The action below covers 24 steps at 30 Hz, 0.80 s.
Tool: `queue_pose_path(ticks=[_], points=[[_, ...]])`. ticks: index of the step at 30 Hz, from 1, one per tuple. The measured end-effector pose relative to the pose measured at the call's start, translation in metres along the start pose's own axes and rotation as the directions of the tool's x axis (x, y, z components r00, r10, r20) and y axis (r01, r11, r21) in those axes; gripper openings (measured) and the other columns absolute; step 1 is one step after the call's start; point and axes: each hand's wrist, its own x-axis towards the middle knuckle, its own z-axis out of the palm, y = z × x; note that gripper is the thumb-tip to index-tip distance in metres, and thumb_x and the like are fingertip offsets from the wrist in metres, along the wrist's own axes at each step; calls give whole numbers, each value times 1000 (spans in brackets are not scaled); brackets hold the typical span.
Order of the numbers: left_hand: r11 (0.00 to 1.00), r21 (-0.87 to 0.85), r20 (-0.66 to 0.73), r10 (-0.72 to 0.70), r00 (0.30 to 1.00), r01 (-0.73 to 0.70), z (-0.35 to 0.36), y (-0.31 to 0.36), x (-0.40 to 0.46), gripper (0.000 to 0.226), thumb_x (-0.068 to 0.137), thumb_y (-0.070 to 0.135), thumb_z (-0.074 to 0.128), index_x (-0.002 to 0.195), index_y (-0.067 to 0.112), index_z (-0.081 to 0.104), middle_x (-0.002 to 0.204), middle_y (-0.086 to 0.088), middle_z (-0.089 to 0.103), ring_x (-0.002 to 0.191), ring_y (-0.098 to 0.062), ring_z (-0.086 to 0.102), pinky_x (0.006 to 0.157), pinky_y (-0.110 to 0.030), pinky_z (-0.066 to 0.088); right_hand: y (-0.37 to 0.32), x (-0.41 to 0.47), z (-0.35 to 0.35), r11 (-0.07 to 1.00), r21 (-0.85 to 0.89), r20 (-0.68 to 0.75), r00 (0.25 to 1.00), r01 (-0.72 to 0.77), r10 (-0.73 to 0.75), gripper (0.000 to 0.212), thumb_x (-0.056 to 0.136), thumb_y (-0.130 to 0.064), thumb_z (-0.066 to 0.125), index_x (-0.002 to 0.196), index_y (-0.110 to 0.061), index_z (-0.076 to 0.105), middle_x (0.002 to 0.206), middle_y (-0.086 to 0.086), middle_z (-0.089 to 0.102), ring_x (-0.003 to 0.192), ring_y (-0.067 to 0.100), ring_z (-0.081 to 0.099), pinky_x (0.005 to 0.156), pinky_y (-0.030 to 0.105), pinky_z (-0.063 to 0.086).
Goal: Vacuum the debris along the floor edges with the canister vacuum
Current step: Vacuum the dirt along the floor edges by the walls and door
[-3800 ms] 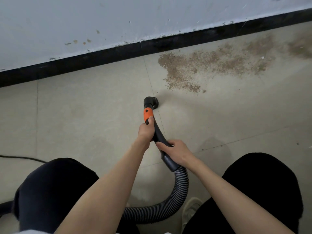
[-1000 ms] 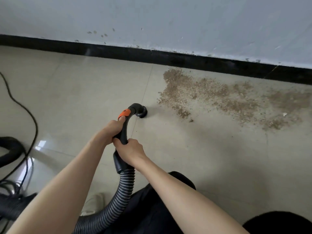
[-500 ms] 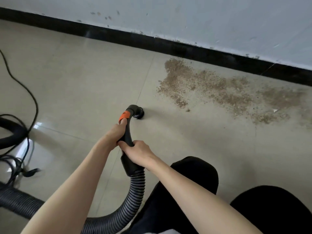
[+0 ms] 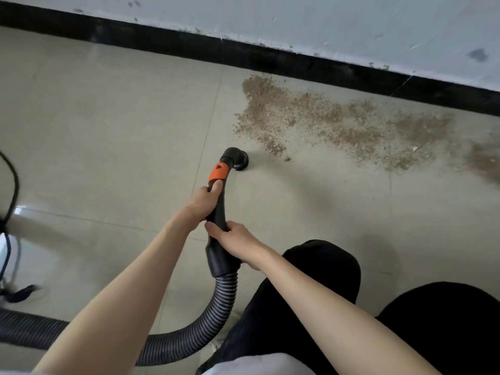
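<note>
- Head view took in the tiled floor (image 4: 108, 131), which filled most of the frame up to a black skirting board (image 4: 297, 63) at the foot of a pale wall (image 4: 351, 20) along the floor's far edge.
- Brown debris (image 4: 338, 123) lay in a long, loose patch close under the skirting board, running toward the far right corner of the view; it looked untouched, so the vacuuming of this stretch seemed not yet begun.
- The ribbed vacuum hose (image 4: 216, 320) curved up from the floor's near-left side between the person's forearms; the canister itself could not be made out, and a dark cable (image 4: 12, 180) trailed at the left edge.
- The right hand (image 4: 238, 239) was wrapped round the lower black handle (image 4: 220, 212); this grip was clamped on it.
- The left hand (image 4: 205, 198) was curled round the handle higher up, thumb just below the orange collar (image 4: 219, 171), likewise clamped.
- The round nozzle (image 4: 238, 159) sat on the floor just short of the patch's nearest crumbs.
- Risks, as a judgement: a fast push could scatter granules rather than lift them; the round nozzle might miss debris tight against the skirting; the hose or cable could snag on a knee and jerk the nozzle off line.
</note>
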Motion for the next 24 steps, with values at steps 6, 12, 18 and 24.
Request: queue_pose_path(ticks=[6, 12, 18, 24], points=[[963, 219, -5, 164, 986, -159, -3, -20, 1, 37, 99, 41, 38, 96, 7, 50, 77, -1, 50, 77, -22, 49, 65, -31, 34, -13, 21, -30, 986, -137, 131, 985, -90, 108, 30, 102, -15, 40, 122, 3, 53, 99, 20, 65, 75, 24, 65, 72, 30, 56], [931, 255, 2, 271, 963, -262, -3, -42, 7, 37, 97, 44, 43, 94, 8, 52, 71, -4, 57, 63, -23, 54, 67, -37, 47, -21, 61, -90, 984, 169, -51, 996, -63, 72, 33, 103, -26, 43, 122, 1, 47, 87, 17, 60, 73, 24, 63, 75, 35, 55], [897, 265, 55, 351, 935, -353, 17, -68, 5, 25, 96, 39, 48, 83, 18, 48, 67, 0, 56, 59, -19, 52, 64, -33, 44, 6, 104, -81, 817, 576, -108, 989, -19, 99, 36, 96, -41, 57, 94, -5, 52, 94, 15, 62, 78, 26, 64, 63, 37, 53], [868, 320, 160, 345, 925, -379, 17, -107, -7, 14, 94, 37, 51, 94, 23, 53, 73, 2, 55, 67, -17, 50, 62, -27, 39, 46, 108, -53, 713, 701, -159, 978, 16, 134, 19, 92, -28, 66, 93, -12, 57, 85, 11, 66, 74, 23, 65, 61, 35, 53]])
